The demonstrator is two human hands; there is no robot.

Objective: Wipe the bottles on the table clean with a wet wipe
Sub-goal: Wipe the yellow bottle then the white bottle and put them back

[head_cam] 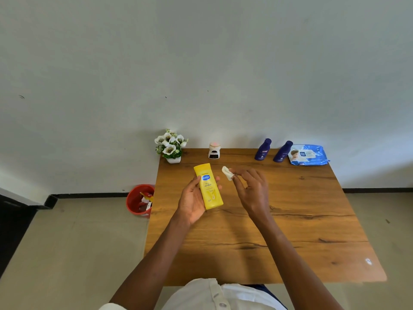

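- Over the counter [290, 220], in the head view, the left hand [193, 200] holds the yellow bottle [209, 186] tilted off the wood, fingers [218, 179] wrapped round its back, label facing up.
- Just right of the bottle's top, the right hand [250, 189] pinches a small bunched wipe [227, 172] between thumb and fingertips; the other fingers are spread loose. Wipe and bottle are apart, not touching.
- At the counter's far edge two blue bottles [263, 149] stand near each other, beside a wipe pack [308, 155]. A flower pot [172, 148] and a small white burner [214, 151] stand further left; a red bin [139, 201] sits on the floor.
- Judged step: wiping the yellow bottle, wipe lifted between strokes.
- Next move calls for bringing the wipe down onto the bottle and turning the bottle to reach its back; the blue pair appears to remain.
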